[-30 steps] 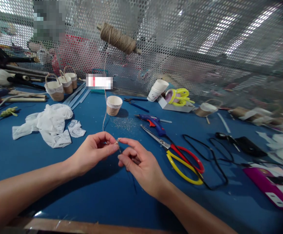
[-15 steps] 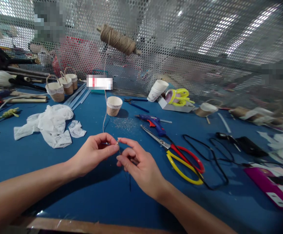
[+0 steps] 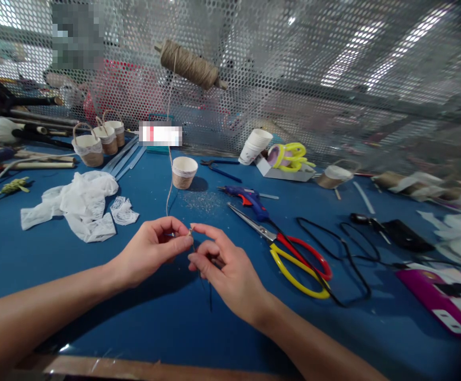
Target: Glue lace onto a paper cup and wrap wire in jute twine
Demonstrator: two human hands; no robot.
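Observation:
My left hand point(image 3: 161, 244) is closed, thumb and forefinger pinching a bit of twine point(image 3: 168, 203) that runs down from the spool point(image 3: 188, 63) on the mesh. My right hand point(image 3: 228, 270) is closed too, its thumb and fingers round the lower stretch of the same strand. Its forefinger touches the twine at the left fingertips. Thin dark ends hang below the right hand; whether they are twine or wire I cannot tell. Just beyond the hands stands a small twine-wrapped cup point(image 3: 184, 177) with a lace rim.
Right of the hands lie large scissors point(image 3: 270, 235), a blue glue gun point(image 3: 250, 200) and blue pliers point(image 3: 222, 168). White lace point(image 3: 79, 201) lies on the left, with several handled cup baskets point(image 3: 89, 153) behind. White paper cups point(image 3: 256, 145) and a purple device point(image 3: 432, 301) are farther right.
The view has shifted very slightly. Both hands keep almost the same pose on the twine, and nothing was taken or let go.

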